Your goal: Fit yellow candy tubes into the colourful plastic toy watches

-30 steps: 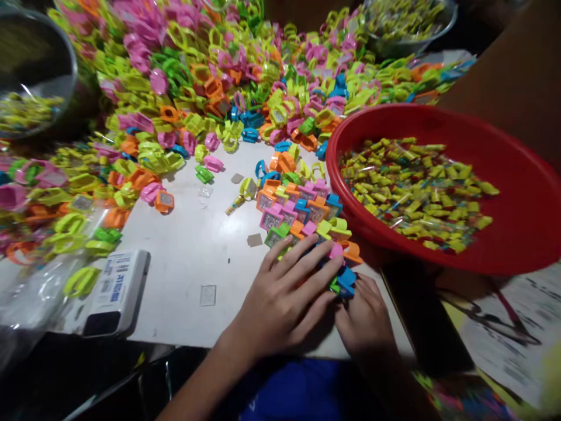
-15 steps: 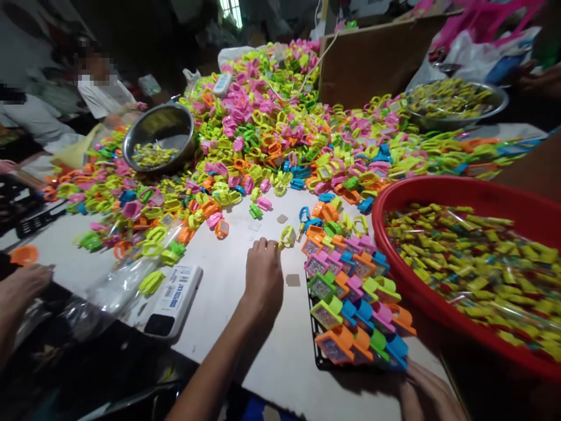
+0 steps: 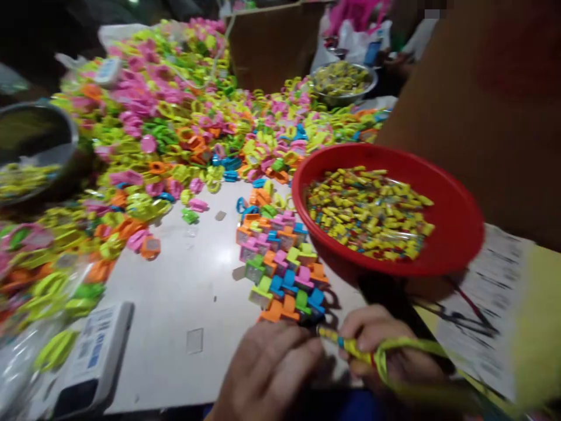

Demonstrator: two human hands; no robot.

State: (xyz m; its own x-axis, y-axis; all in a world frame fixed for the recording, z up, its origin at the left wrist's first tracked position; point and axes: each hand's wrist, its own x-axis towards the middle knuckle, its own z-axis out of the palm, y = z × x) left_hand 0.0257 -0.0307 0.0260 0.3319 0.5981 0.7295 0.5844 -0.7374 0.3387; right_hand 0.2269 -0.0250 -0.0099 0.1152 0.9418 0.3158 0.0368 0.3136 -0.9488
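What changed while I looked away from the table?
The left hand and right hand moved off the rows of square-faced rings toward the near edge of the table. The right hand now holds a yellow ring band and a striped yellow tube. The rows and the red basin stayed put.

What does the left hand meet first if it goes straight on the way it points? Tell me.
The yellow wrapped tube held in the right hand, most likely: the left hand points right, toward its near end. Blur hides how much depth separates them.
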